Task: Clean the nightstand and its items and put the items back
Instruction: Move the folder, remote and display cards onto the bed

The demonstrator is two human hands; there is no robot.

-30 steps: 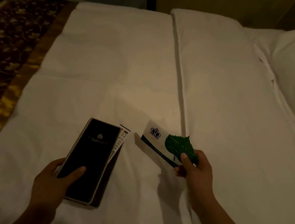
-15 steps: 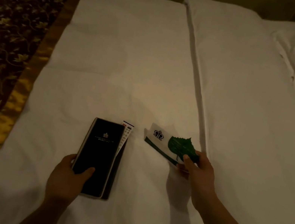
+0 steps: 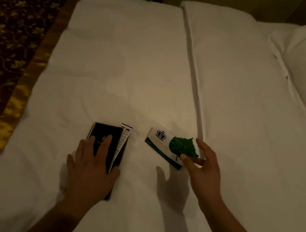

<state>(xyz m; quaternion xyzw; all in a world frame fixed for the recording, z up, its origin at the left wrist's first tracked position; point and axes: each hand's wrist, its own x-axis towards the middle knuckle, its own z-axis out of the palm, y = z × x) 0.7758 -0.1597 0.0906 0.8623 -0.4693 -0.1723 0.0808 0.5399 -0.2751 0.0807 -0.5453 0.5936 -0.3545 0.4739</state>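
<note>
Left hand (image 3: 90,166) is pressing flat and open on the black rectangular folder (image 3: 105,138); right hand (image 3: 204,170), fingers spread, is touching the white leaf-printed card (image 3: 160,142) just right of it.

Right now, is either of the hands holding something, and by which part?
Nothing is gripped. The left hand lies flat on the black folder; the right hand is open, thumb touching the green leaf card.

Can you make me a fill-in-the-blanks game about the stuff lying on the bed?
The left hand lies flat on the ____ folder.
The leaf on top of the white card is ____.
The remote peeks out at the folder's ____ side.
Missing words: black, green, right.
</note>
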